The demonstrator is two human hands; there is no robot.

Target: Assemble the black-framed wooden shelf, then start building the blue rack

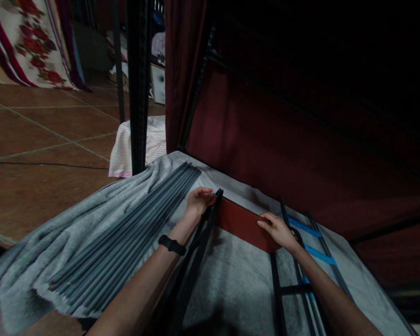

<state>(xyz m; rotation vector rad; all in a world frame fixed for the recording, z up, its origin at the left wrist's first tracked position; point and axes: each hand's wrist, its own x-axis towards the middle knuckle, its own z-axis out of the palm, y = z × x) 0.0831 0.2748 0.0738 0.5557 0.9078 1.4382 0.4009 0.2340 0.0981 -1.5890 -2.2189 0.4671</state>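
Observation:
A reddish-brown board (245,223) stands on its long edge between the black metal bars. My right hand (278,229) grips the board's top edge near its right end, thumb on the near face. At the board's left end, my left hand (199,201) is closed in a pinch beside the tip of a black metal frame (203,242). Something small and thin shows at its fingertips, too small to name. A dark band (172,244) is around my left wrist. Right of the board, another black metal frame (278,294) lies partly behind my right forearm.
Several grey rods (133,238) lie side by side on the grey blanket (70,233) to the left. Blue tape (318,254) binds dark bars at the right. A black upright post (139,93) rises at the back left, and a dark red curtain (283,149) hangs behind.

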